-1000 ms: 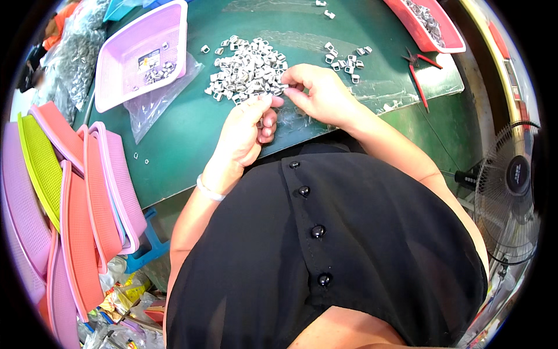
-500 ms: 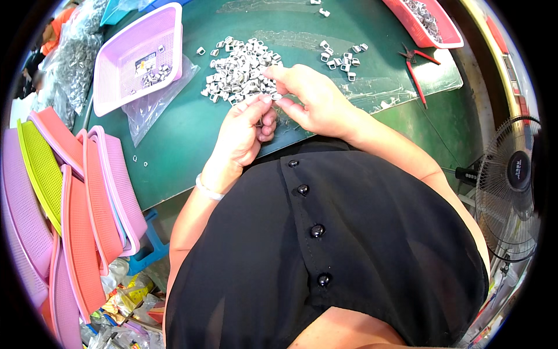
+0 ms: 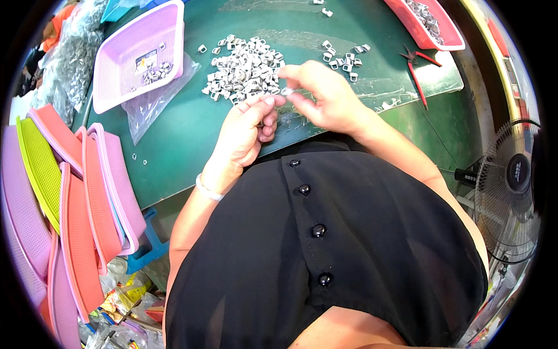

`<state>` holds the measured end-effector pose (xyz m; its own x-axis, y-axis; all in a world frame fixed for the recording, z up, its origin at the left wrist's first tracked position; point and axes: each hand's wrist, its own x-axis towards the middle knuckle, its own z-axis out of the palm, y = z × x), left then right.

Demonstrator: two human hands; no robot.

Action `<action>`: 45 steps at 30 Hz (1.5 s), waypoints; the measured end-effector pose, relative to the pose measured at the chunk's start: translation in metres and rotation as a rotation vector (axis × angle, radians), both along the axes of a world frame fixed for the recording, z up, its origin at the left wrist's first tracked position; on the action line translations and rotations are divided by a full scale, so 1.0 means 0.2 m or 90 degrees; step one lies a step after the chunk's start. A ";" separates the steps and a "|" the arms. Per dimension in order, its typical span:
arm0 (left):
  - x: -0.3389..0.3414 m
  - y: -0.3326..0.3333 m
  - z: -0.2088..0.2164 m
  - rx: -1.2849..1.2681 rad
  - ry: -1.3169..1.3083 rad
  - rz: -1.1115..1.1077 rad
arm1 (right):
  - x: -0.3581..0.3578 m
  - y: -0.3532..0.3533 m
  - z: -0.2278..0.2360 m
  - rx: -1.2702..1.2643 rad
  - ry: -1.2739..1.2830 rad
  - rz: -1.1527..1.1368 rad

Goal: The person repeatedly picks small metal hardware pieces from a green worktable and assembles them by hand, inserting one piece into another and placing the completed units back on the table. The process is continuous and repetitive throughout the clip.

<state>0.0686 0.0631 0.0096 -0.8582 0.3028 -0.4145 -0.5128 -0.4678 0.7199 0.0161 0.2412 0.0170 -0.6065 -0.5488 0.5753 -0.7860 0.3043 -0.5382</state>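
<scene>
My left hand point(image 3: 247, 128) is closed near the table's front edge, thumb and index finger pinched together and the other fingers curled in. Whatever lies in that pinch is hidden. Close beside it, my right hand point(image 3: 328, 96) is bent with its thumb and fingers around a small shiny metal buckle point(image 3: 286, 91), which shows at the thumb tip near the left fingertips. Just beyond both hands lies a heap of small silver, box-shaped metal buckles point(image 3: 247, 67) on the green table point(image 3: 192, 157).
A smaller group of buckles point(image 3: 347, 60) lies to the right, near red-handled pliers point(image 3: 417, 75). A red basket point(image 3: 401, 17) of metal pieces stands far right. A pink basket point(image 3: 110, 75) rests on a plastic bag point(image 3: 145, 116) at left. Stacked baskets point(image 3: 87, 232) and a fan point(image 3: 508, 186) flank me.
My right hand has shifted slightly right, its thumb drawing away from the left fingertips, and the small buckle now shows between the hands. My left hand has hardly moved.
</scene>
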 end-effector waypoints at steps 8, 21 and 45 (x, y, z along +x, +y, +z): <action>0.02 -0.02 -0.02 -0.021 0.010 0.012 | -0.17 0.21 -0.04 0.330 0.187 -0.308; 0.05 -0.05 -0.03 -0.009 0.003 0.034 | -0.10 -0.08 -0.11 0.153 0.033 -0.004; 0.02 -0.02 -0.02 -0.035 0.002 0.041 | -0.11 -0.02 -0.07 -0.549 -1.147 0.259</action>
<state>0.0721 0.0598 0.0061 -0.8765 0.2237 -0.4263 -0.4805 -0.4598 0.7468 -0.0065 0.2368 0.0032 -0.6083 -0.7416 -0.2828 0.7519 -0.4244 -0.5046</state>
